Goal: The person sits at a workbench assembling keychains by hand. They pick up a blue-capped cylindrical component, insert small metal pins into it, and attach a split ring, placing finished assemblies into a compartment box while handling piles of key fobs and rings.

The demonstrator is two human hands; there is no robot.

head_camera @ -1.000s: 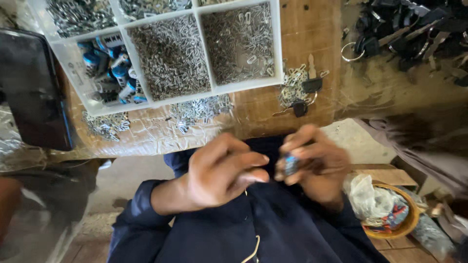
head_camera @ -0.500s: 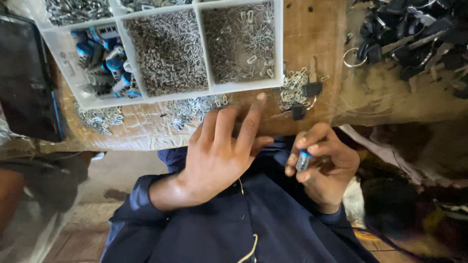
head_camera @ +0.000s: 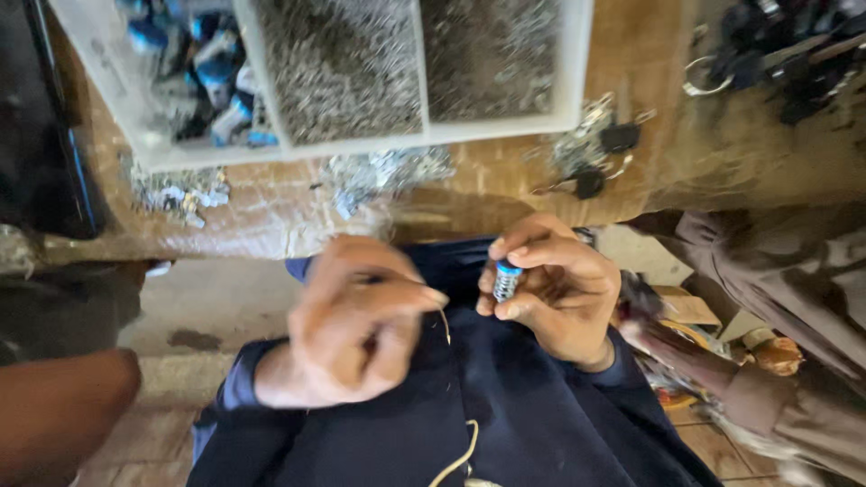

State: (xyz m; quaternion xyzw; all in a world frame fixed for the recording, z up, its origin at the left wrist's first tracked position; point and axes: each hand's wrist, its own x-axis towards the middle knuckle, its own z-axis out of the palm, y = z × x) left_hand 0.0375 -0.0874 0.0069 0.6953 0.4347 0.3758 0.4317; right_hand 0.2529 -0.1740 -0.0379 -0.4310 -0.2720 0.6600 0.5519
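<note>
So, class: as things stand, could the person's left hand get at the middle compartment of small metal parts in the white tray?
Probably yes. The left hand hangs blurred just short of the table edge, and the white tray lies open above it with nothing between them. Whether its grip is empty is unclear.

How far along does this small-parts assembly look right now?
Done: nothing finished shows. In hand: the right hand pinches a small silver cylinder with a blue cap; the blurred left hand closes beside it. Left: the white compartment tray holds many blue-capped pieces and metal bits.
</note>
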